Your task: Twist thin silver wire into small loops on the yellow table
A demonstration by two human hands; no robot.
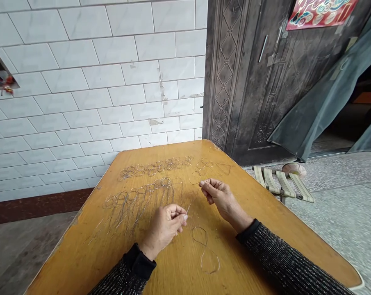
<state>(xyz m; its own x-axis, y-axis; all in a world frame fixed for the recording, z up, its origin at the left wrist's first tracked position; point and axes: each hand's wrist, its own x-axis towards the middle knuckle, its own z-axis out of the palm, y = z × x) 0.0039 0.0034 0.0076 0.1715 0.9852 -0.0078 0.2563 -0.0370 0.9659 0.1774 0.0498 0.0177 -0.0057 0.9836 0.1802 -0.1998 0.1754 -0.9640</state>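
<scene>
Seemingly mid-bend, the left hand and right hand each pinched thin wire; shaping it probably called for steady grips.

Item: one table, set before me; top yellow-brown, wood-grained, glossy, corners rounded, pale edging, left edge scuffed.

On it, all thin wire, listed from far to near:

- Far row of rings, overlapping, running across the top from my left toward the middle.
- Small cluster of loops, just right of that row.
- Bent piece, roughly triangular, beside the cluster, near the right edge.
- Second row of loops, nearer me; long loose tails trail toward my side, some crossing. Exact count: I cannot tell.
- Single figure-eight wire, closest to me, lying flat, apart from the rows.
</scene>
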